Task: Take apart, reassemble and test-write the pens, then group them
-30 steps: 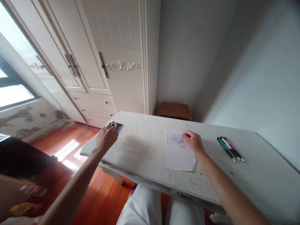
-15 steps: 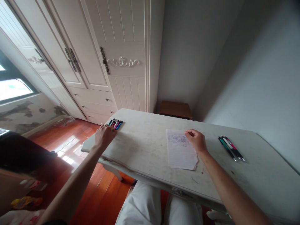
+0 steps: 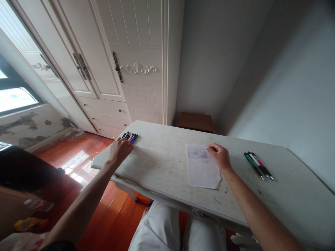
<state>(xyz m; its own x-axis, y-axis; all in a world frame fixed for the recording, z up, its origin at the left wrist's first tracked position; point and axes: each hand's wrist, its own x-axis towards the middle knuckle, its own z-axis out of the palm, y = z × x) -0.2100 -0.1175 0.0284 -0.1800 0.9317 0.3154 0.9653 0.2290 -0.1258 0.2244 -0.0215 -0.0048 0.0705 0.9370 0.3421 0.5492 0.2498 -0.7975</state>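
My left hand [image 3: 120, 150] reaches over a row of pens [image 3: 133, 138] near the left end of the white table [image 3: 157, 153]. Its fingers extend onto the near ends of the pens, thumb apart; the fingertips are partly hidden. My right hand [image 3: 219, 156] is loosely closed, fingers curled to the thumb, with nothing showing in it. It rests by the upper right edge of a lined sheet of paper [image 3: 200, 174], which has dense blue scribbles on its upper part. Right of that hand lie three pens [image 3: 258, 165] side by side, with green, white and pink barrels.
A white wardrobe [image 3: 142, 31] stands beyond the table's far left side. Behind the table is a low brown wooden cabinet [image 3: 196, 121]. A grey wall [image 3: 295, 90] runs along the right. On the red wooden floor [image 3: 104, 216] at left, a plastic bottle [image 3: 39, 205] lies near a dark object.
My left hand has shifted slightly right along the pens. My right hand, the paper and the three pens on the right look unchanged.
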